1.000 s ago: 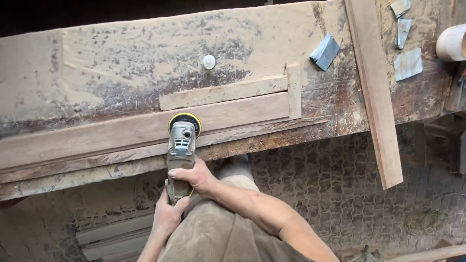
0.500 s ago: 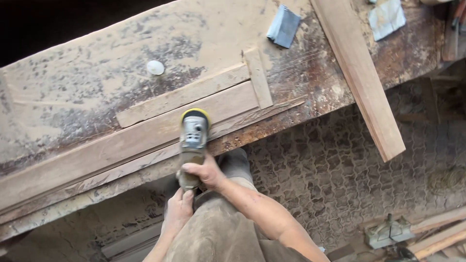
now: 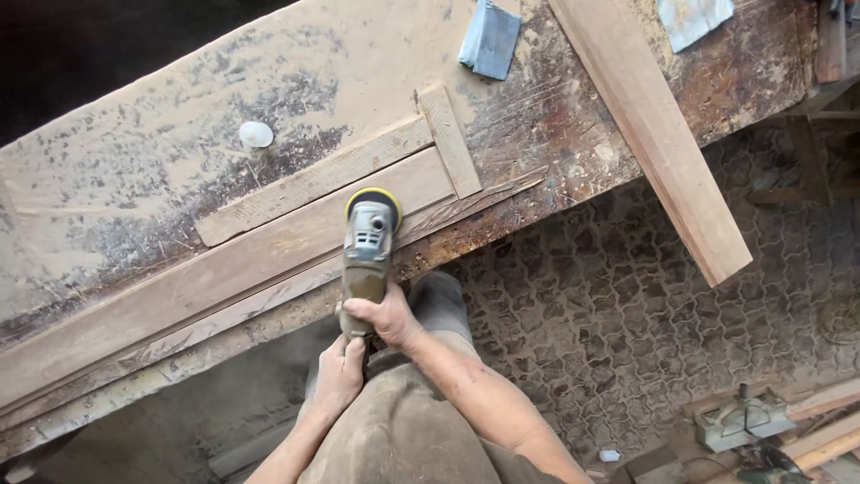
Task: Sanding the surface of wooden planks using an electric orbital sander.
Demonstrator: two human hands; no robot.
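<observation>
A grey power sander (image 3: 367, 246) with a yellow-rimmed disc rests on a long wooden plank (image 3: 215, 264) that lies along the front of a dusty workbench (image 3: 161, 134). My right hand (image 3: 383, 315) wraps the sander's body from the right. My left hand (image 3: 339, 372) grips its rear end from below. The disc sits near the plank's right end, beside a short wooden stop block (image 3: 448, 141) and a thin batten (image 3: 313, 179) behind the plank.
A second long plank (image 3: 654, 134) lies across the bench's right part and juts over its edge. Folded sandpaper sheets (image 3: 490, 38) and a white round cap (image 3: 256, 134) lie on the bench. Patterned paving (image 3: 627, 296), a grey tool (image 3: 742, 419) and wood strips lie below.
The sander has moved to the right along the plank toward its end. The view has tilted and swung right, and both hands kept their hold.
</observation>
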